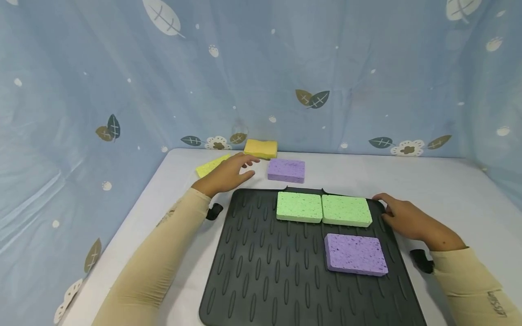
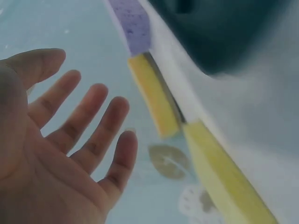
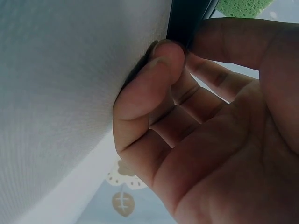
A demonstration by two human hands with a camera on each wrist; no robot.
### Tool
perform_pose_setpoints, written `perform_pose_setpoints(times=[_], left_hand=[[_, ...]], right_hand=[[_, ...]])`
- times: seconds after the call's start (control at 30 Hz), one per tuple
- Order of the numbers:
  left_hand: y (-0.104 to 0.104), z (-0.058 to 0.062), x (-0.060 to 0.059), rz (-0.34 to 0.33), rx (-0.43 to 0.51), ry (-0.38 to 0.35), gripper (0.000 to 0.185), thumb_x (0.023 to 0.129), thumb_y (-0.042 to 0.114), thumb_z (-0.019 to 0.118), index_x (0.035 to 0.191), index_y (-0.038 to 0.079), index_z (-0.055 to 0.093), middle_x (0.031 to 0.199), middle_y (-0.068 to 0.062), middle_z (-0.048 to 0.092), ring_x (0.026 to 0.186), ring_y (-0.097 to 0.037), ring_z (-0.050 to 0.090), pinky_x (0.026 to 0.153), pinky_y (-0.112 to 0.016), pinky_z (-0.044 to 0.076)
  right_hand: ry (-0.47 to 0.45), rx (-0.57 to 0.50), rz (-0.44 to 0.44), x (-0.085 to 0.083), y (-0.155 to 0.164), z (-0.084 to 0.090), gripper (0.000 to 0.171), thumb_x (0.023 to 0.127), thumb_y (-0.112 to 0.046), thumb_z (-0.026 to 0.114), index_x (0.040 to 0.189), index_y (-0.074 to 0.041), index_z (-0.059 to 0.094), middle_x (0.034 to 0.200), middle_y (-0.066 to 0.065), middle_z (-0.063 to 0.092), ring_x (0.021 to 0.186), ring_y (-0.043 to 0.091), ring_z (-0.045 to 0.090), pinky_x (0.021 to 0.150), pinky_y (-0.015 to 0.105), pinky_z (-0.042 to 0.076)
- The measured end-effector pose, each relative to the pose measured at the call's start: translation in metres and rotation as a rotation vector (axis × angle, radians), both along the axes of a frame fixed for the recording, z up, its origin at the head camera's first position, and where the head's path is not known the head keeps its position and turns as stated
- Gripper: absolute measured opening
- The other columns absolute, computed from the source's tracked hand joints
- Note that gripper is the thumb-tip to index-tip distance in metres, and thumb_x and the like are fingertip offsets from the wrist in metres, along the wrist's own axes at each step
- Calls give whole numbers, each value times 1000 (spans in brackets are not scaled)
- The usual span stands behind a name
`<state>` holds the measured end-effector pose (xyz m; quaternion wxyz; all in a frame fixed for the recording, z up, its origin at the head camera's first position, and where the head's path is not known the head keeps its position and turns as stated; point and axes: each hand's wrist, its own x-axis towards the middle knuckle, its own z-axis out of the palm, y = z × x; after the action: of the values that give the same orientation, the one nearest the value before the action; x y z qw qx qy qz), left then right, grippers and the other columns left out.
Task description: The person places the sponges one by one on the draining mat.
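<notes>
Three sponges already on the black mat (image 1: 261,271); purple sponge (image 1: 286,170) and two yellow ones waiting at the bench's far edge. Left hand (image 1: 226,174) spread open, hovering near those. Right hand (image 1: 403,218) curled, pinching the mat's edge.

White worktop (image 1: 428,181). Black ridged mat (image 1: 265,271) at near-centre edge. Purple sponge (image 1: 286,170), yellow sponge (image 1: 261,148), yellow-green sponge (image 1: 210,166) directly on worktop near far-left corner.
</notes>
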<state>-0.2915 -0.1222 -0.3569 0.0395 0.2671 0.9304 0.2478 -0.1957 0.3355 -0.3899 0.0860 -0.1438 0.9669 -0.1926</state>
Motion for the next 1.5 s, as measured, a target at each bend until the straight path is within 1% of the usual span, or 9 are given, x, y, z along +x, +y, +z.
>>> perform_pose_setpoints(times=[0.23, 0.37, 0.57, 0.7, 0.83, 0.97, 1.17, 1.33, 1.5], left_hand=[[35, 8, -19, -53, -85, 29, 51, 101, 32, 60, 149, 18, 45, 151, -6, 46, 141, -28, 43, 114, -52, 35], [50, 10, -23, -65, -161, 12, 58, 101, 37, 59, 153, 21, 39, 158, -5, 36, 145, -29, 37, 114, -50, 36], [67, 7, -27, -100, -282, 17, 64, 101, 40, 58, 157, 23, 32, 161, -6, 32, 149, -29, 33, 115, -49, 36], [73, 3, -30, -108, -357, 16, 65, 102, 41, 57, 158, 25, 29, 164, -5, 27, 152, -28, 27, 119, -51, 28], [78, 3, -31, -121, -375, -1, 66, 101, 38, 58, 159, 24, 29, 165, -6, 25, 153, -28, 24, 121, -52, 25], [82, 3, -33, -134, -400, -2, 67, 101, 39, 59, 159, 25, 28, 166, -7, 23, 153, -29, 24, 120, -52, 26], [84, -4, -36, -128, -480, 12, 71, 100, 41, 59, 160, 28, 23, 167, -6, 18, 154, -29, 22, 121, -48, 27], [84, -8, -37, -127, -495, 13, 71, 101, 40, 59, 160, 27, 23, 167, -8, 20, 154, -29, 21, 121, -47, 26], [86, -10, -39, -120, -496, 9, 67, 102, 37, 57, 160, 27, 24, 166, -9, 22, 154, -30, 21, 120, -52, 26]], right_hand=[[5, -14, 4, 0, -2, 1, 44, 94, 2, 49, 137, 3, 43, 73, 1, 55, 61, 14, 46, 55, 30, 38], [5, -18, 1, 0, -1, 2, 43, 94, 3, 49, 137, 3, 43, 73, 2, 55, 61, 14, 46, 55, 30, 38], [-12, -18, -10, 2, 0, 1, 43, 95, 2, 49, 137, 2, 42, 73, 2, 56, 61, 15, 46, 55, 31, 39], [-15, -18, -14, 2, 0, 0, 43, 95, 1, 49, 138, 2, 42, 73, 2, 55, 61, 15, 46, 55, 31, 39], [-13, -15, -16, 2, 0, 0, 43, 96, 1, 49, 138, 2, 42, 72, 2, 54, 60, 15, 46, 55, 31, 39], [-20, -12, -23, 3, 1, 0, 43, 96, 1, 48, 138, 3, 41, 72, 2, 53, 61, 16, 46, 54, 32, 39], [-18, -16, -31, 4, -1, -1, 43, 96, 1, 48, 138, 3, 42, 72, 2, 52, 60, 16, 46, 54, 32, 38], [-19, -17, -33, 4, -1, 0, 43, 95, 1, 48, 137, 4, 41, 72, 3, 52, 61, 16, 46, 54, 32, 38], [-5, -16, -30, 5, -2, 0, 42, 95, 1, 48, 137, 4, 42, 72, 2, 53, 61, 16, 46, 55, 32, 38]])
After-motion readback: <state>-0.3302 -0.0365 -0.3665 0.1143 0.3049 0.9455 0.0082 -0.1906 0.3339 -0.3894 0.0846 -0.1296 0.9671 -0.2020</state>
